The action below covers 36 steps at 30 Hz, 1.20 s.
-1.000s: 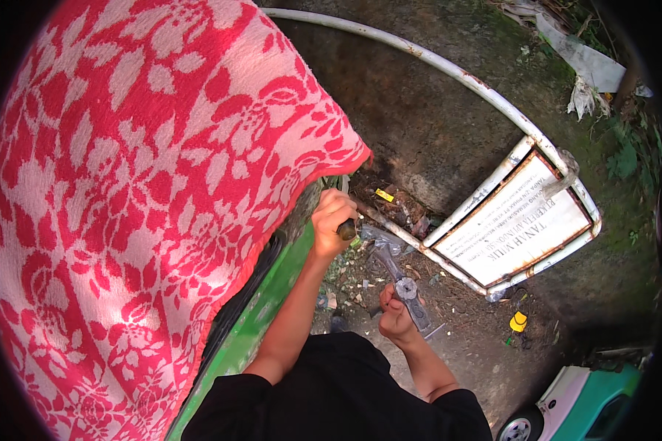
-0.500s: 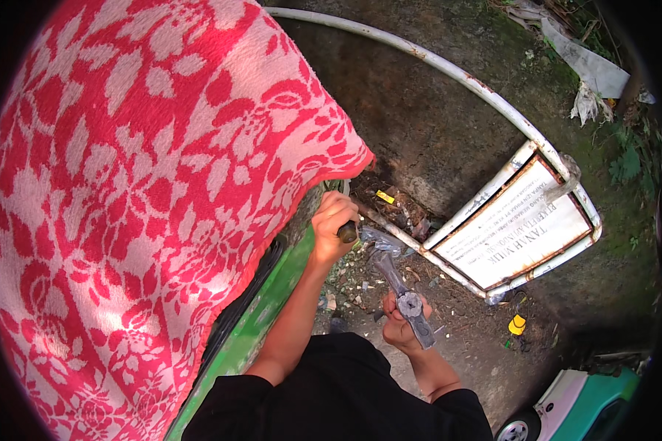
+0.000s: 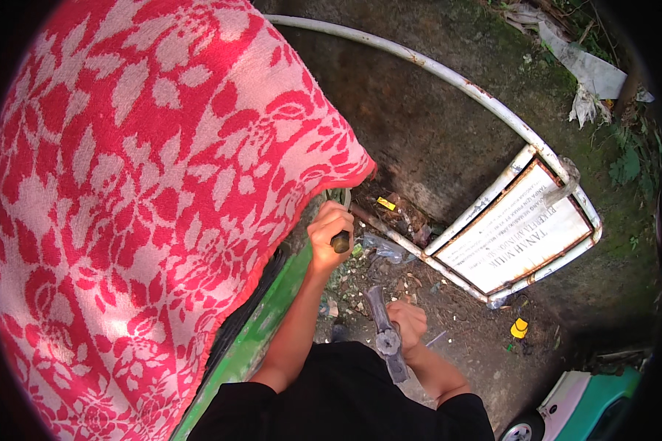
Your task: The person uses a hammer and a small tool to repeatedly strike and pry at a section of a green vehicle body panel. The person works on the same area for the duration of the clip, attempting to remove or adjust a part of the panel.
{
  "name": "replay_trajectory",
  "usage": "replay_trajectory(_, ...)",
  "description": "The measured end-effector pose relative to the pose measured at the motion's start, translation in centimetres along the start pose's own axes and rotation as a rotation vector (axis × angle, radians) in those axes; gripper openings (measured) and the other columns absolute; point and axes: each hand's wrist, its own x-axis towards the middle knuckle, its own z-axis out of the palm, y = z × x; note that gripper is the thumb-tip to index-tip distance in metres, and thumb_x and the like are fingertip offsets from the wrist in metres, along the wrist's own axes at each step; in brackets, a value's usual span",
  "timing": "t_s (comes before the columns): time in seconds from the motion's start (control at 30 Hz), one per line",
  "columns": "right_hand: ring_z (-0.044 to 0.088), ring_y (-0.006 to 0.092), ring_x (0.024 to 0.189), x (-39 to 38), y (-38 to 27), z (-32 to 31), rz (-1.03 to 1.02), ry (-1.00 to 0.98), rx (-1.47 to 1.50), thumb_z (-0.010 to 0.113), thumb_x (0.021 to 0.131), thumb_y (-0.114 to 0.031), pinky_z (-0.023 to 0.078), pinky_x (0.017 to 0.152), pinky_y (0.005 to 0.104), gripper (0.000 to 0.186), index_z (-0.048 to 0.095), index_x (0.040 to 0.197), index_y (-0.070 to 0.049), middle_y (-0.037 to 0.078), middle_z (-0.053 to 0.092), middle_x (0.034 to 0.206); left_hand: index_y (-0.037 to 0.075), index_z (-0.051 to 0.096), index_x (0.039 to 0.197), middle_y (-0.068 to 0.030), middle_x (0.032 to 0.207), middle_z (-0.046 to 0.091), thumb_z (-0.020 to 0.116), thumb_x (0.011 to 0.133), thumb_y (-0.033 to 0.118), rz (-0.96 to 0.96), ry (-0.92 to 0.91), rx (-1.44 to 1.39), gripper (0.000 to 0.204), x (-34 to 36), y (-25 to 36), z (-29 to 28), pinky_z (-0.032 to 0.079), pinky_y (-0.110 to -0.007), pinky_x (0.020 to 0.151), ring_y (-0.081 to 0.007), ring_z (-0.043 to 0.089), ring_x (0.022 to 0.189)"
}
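My left hand [image 3: 328, 229] is closed around a dark, stubby tool with a rounded end [image 3: 340, 241], perhaps a chisel or punch. Its other end is hidden by my fingers. That hand is beside the corner of a green painted panel [image 3: 257, 331], just under the edge of a red and pink floral blanket [image 3: 147, 176]. To the right and nearer my body, my right hand [image 3: 409, 322] grips a hammer. Its worn grey metal head [image 3: 388, 340] stands apart from the dark tool, and the handle is mostly hidden by my fist.
A white, rusty pipe frame with a sign panel [image 3: 518, 228] lies to the right. Rubble, clear plastic [image 3: 382, 248] and a yellow scrap [image 3: 386, 203] litter the ground. Another yellow piece [image 3: 519, 328] lies farther right. A teal and white vehicle [image 3: 588, 404] is at lower right.
The hammer head has swung back toward my body and slightly left, away from the dark tool. My left hand has shifted a little left and nearer, still gripping the tool.
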Motion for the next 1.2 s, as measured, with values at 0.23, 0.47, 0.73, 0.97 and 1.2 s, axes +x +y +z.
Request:
replay_trajectory(0.23,0.062,0.0318,0.054,-2.0,2.8,2.2,0.313,-0.217,-0.258,0.059,0.1,-0.019,0.047,0.048,0.0409,0.02,0.06,0.089,-0.002,0.012,0.057,0.064,0.001,0.053,0.068,-0.0072,0.072,0.059,0.065,0.054,-0.014,-0.23,-0.006,-0.069,0.024,-3.4,-2.9,-0.1,0.049,-0.035,0.067,-0.028,0.06,0.076)
replay_trajectory(0.47,0.055,0.0339,0.05,-1.4,0.5,0.9,0.314,-0.071,-0.123,0.059,0.095,-0.011,0.043,0.05,0.0416,0.017,0.056,0.081,-0.002,0.014,0.05,0.06,0.002,0.056,0.072,-0.0076,0.074,0.061,0.07,0.058,-0.001,-0.014,-0.074,0.023,0.02,-2.3,-0.6,0.6,0.048,-0.039,0.071,-0.0289,0.06,0.076)
replay_trajectory(0.73,0.051,0.0336,0.047,-2.6,0.3,1.7,0.442,0.019,0.0,0.055,0.087,0.0,0.04,0.048,0.0393,0.01,0.051,0.078,-0.002,0.015,0.045,0.056,0.004,0.056,0.075,-0.0066,0.077,0.062,0.07,0.054,-0.002,0.053,-0.145,0.052,0.025,-1.1,0.3,0.4,0.047,-0.042,0.075,-0.0287,0.061,0.078)
replay_trajectory(0.97,0.055,0.0273,0.05,-3.6,1.2,1.6,0.455,-0.039,0.012,0.057,0.087,-0.005,0.043,0.051,0.0347,0.008,0.056,0.08,-0.001,0.011,0.051,0.061,0.003,0.057,0.075,-0.0071,0.077,0.062,0.073,0.056,0.002,0.092,-0.149,0.08,0.025,-1.0,0.2,0.4,0.047,-0.043,0.075,-0.029,0.061,0.078)
replay_trajectory(1.2,0.058,0.0237,0.053,-4.1,1.7,1.5,0.501,-0.039,0.058,0.06,0.092,-0.011,0.044,0.052,0.0323,0.015,0.06,0.083,0.001,0.009,0.056,0.064,0.002,0.057,0.074,-0.0084,0.077,0.063,0.073,0.059,0.007,0.085,-0.168,0.096,0.023,-0.9,0.1,0.6,0.047,-0.043,0.076,-0.0294,0.062,0.079)
